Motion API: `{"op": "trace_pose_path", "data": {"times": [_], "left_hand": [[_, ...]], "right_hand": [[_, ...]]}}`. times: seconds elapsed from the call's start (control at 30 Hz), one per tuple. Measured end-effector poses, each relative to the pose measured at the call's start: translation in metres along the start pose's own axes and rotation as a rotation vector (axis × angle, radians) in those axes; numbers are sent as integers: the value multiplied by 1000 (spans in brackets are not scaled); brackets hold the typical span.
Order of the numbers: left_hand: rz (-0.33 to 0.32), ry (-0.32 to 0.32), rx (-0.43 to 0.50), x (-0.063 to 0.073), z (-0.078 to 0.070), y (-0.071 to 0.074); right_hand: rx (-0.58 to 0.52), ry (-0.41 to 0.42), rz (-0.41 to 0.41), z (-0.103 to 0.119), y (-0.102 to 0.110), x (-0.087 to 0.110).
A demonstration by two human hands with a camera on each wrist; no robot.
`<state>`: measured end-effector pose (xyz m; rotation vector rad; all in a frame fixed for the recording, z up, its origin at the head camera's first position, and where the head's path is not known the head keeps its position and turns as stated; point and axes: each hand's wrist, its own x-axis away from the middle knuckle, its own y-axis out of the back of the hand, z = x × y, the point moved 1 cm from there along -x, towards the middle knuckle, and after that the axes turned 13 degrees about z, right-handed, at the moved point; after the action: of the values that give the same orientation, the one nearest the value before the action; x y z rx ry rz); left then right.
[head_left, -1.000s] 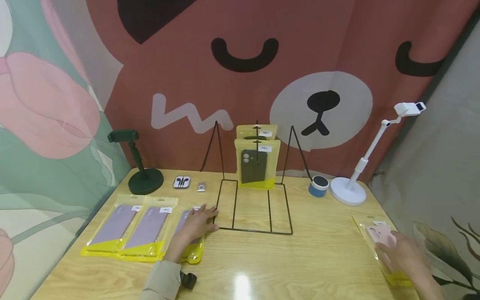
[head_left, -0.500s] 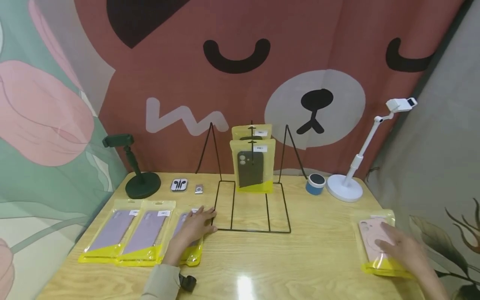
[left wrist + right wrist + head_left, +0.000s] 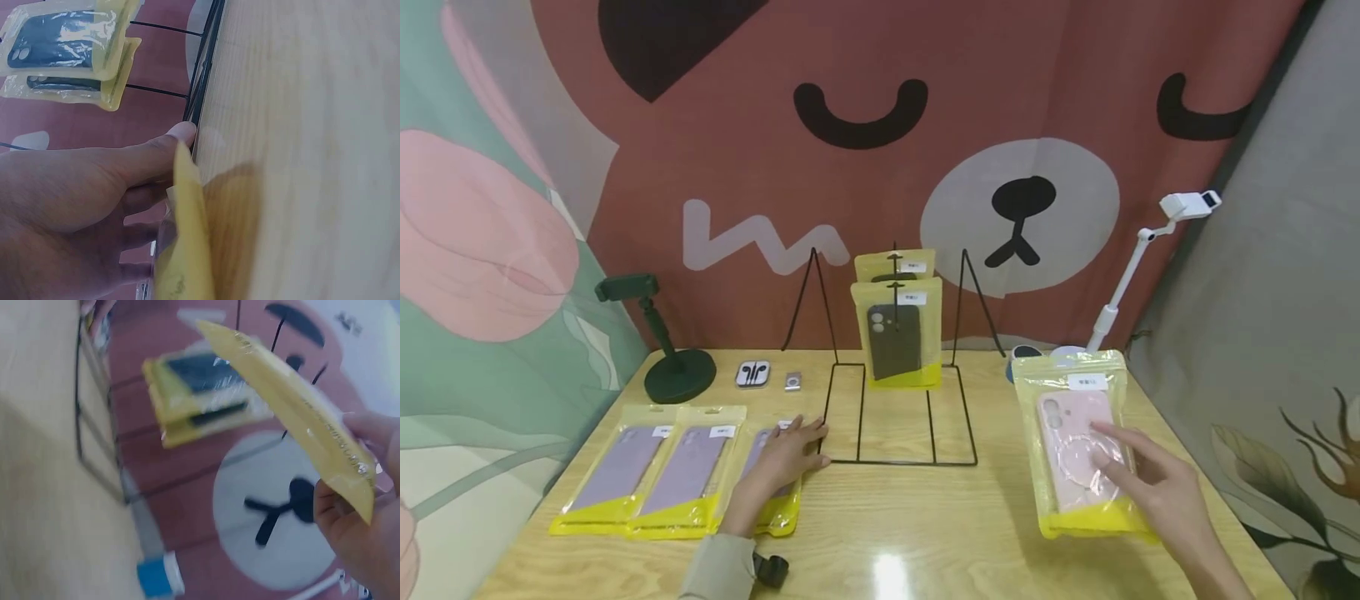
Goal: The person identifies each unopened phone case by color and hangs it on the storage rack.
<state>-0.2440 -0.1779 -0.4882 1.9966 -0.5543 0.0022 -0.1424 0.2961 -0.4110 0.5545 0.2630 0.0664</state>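
Observation:
My right hand (image 3: 1157, 492) grips a clear yellow-edged pouch (image 3: 1030, 450) by its right side, the thumb across its front. Inside shows a pink phone case (image 3: 1063, 475) with a ring on its back; the pouch is raised over the table, nearly upright. My left hand (image 3: 786, 454) lies with fingers extended over a packaged purple phone case (image 3: 756, 450), partly hiding it. Its fingertips and thumb meet the front left corner of a black wire display rack (image 3: 895, 462); the thumb (image 3: 181, 132) is right at the wire. Two pouches with dark phone cases (image 3: 895, 342) hang on the rack's hook.
Two more packaged purple cases (image 3: 688, 475) lie at the left. Behind them are a dark green phone stand (image 3: 681, 375), boxed earphones (image 3: 752, 374) and a small silver clip player (image 3: 793, 382). A blue-and-white round container (image 3: 1022, 358) and white stand (image 3: 1108, 317) are at the back right.
My right hand has lifted the packaged pink phone case off the table and brought it leftward, turning it upright to face me. My left hand has stayed at the rack's corner.

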Motion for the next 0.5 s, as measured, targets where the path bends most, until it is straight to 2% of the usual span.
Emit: {"op": "trace_pose_path", "data": {"times": [0.17,0.27,0.33,0.4,0.5], "left_hand": [[2,0,-10,0,1,-1],[4,-2,-16,-1,1,-1],[2,-1,-20,-1,1,-1],[1,0,-15,-1,1,0],[-2,0,-8,-1,1,1]], "right_hand": [[-331,150,-14,41,-14,9],[-437,265,8,51,-25,9],[-449,339,29,54,-31,3],[-439,368,40,54,-37,-6],[-378,349,46,52,-45,-16]]}}
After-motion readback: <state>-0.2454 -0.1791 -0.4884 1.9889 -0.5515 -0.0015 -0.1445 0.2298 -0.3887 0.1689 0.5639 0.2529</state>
